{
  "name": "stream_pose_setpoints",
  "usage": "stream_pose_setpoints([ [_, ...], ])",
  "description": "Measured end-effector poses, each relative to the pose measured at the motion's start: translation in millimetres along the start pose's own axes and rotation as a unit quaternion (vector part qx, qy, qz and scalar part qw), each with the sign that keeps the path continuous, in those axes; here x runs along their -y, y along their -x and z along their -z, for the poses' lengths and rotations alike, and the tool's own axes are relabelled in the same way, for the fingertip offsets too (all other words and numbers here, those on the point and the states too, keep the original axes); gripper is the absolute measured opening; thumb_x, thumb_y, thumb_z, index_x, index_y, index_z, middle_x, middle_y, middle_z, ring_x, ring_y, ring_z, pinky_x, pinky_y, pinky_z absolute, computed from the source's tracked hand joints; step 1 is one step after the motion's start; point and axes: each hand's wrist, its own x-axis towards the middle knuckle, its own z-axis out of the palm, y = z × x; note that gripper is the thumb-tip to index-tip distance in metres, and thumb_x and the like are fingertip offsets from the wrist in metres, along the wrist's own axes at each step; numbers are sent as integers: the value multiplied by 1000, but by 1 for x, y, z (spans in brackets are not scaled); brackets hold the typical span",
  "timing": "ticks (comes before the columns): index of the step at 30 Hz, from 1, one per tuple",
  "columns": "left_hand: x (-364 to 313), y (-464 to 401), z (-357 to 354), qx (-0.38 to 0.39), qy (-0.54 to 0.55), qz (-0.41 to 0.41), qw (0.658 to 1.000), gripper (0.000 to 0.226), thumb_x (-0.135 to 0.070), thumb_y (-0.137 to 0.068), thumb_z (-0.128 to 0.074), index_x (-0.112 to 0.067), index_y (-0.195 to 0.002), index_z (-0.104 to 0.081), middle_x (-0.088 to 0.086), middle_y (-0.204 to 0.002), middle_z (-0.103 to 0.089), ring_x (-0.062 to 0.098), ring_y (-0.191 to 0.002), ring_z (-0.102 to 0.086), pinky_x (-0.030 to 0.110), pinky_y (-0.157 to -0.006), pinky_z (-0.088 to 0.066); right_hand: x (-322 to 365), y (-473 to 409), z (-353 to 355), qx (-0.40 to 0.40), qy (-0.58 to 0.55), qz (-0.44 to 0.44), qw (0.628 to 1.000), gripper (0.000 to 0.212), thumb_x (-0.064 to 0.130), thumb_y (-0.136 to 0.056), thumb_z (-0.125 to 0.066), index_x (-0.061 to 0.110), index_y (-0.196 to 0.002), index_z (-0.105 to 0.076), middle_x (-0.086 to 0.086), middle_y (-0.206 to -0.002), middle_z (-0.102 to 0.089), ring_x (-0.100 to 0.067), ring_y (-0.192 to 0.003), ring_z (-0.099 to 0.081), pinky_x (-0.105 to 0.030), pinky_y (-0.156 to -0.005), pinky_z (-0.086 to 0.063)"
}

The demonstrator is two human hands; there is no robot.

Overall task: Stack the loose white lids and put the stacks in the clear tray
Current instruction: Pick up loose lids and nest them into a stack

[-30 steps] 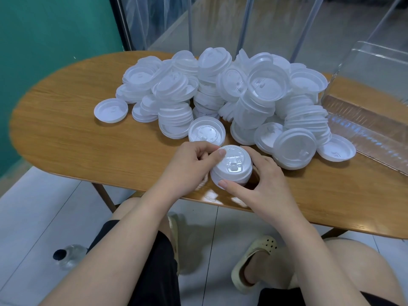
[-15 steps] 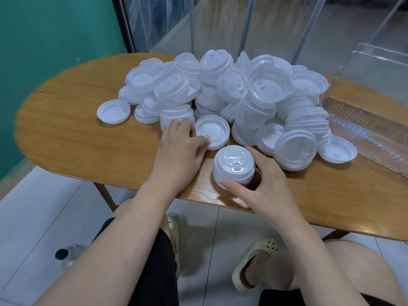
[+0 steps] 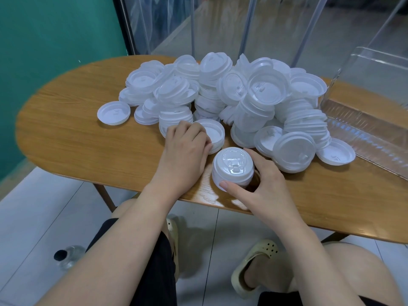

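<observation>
Holding a short stack of lids [image 3: 233, 167] upright near the table's [image 3: 66, 133] front edge, our right hand [image 3: 262, 184] curls thumb and fingers round it. Our left hand [image 3: 187, 146] grips the rim of an upturned lid [image 3: 212, 134] (just beside the stack). Behind them sits the loose pile of lids [image 3: 231, 96]; the clear tray [image 3: 371, 120] lies at its right.

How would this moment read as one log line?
right hand: holds lid stack | left hand: grips upturned lid | clear tray: no stacks
</observation>
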Motion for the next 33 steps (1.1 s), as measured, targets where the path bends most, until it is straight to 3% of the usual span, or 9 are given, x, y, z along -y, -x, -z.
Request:
stream_pose_setpoints([
  [8,3,2,2,3,41,26,999,10,-19,-88,-73,-13,-89,-64,0,-92,-63,25,-92,-56,35,-88,-32,1,0,0,0,-3,-5,1000,75,62,-69,-84,51,-136,-52,42,-116,-52,3,-119,-49,-40,-110,-44],
  [13,-6,5,21,-65,214,128,966,12,-22,-96,-67,-11,-97,-63,-3,-90,-65,13,-85,-58,28,-81,-45,-2,0,1,4,6,-5,1000,81,62,-69,-84,47,-141,-51,39,-121,-51,3,-122,-46,-35,-111,-41],
  [15,-18,5,33,-77,326,210,918,10,-22,-98,-68,-15,-100,-61,-3,-90,-69,11,-85,-63,24,-79,-50,-3,0,1,1,6,-3,1000,84,64,-68,-83,44,-144,-50,33,-126,-54,3,-125,-45,-36,-112,-40],
  [17,-24,5,42,-69,475,298,825,10,-15,-100,-67,-15,-106,-59,0,-91,-75,11,-88,-71,24,-81,-54,-5,-1,1,4,8,0,1000,89,68,-68,-82,41,-147,-49,28,-132,-56,1,-128,-45,-37,-113,-40],
  [19,-23,7,47,-41,581,345,736,16,-11,-101,-63,-14,-116,-58,2,-88,-77,17,-89,-72,33,-87,-57,-7,-1,1,13,10,0,1000,92,74,-67,-77,42,-148,-47,26,-136,-56,-1,-130,-46,-40,-113,-41],
  [21,-23,10,47,9,634,368,680,24,-7,-102,-60,-14,-124,-56,7,-89,-76,21,-86,-70,36,-84,-58,-7,-1,0,16,9,0,1000,93,77,-67,-74,43,-148,-46,25,-136,-57,-2,-130,-48,-42,-111,-43],
  [22,-23,12,46,38,640,375,670,25,-4,-101,-58,-13,-125,-56,9,-89,-75,21,-83,-68,33,-79,-58,-7,-1,0,16,7,3,1000,91,76,-67,-74,44,-147,-47,25,-135,-58,-2,-128,-48,-43,-110,-44],
  [30,-31,5,32,144,542,360,746,17,-18,-103,-60,-14,-120,-60,-2,-62,-47,9,-55,-45,25,-57,-37,-5,2,2,7,-20,3,1000,83,71,-62,-81,56,-136,-50,42,-124,-55,4,-125,-50,-39,-108,-46],
  [33,-29,6,33,153,522,328,773,19,-20,-104,-59,-14,-122,-61,-7,-60,-43,10,-59,-42,21,-58,-38,-6,-1,1,13,-37,-5,999,97,72,-60,-84,48,-146,-45,30,-135,-57,-2,-130,-52,-42,-109,-47],
])
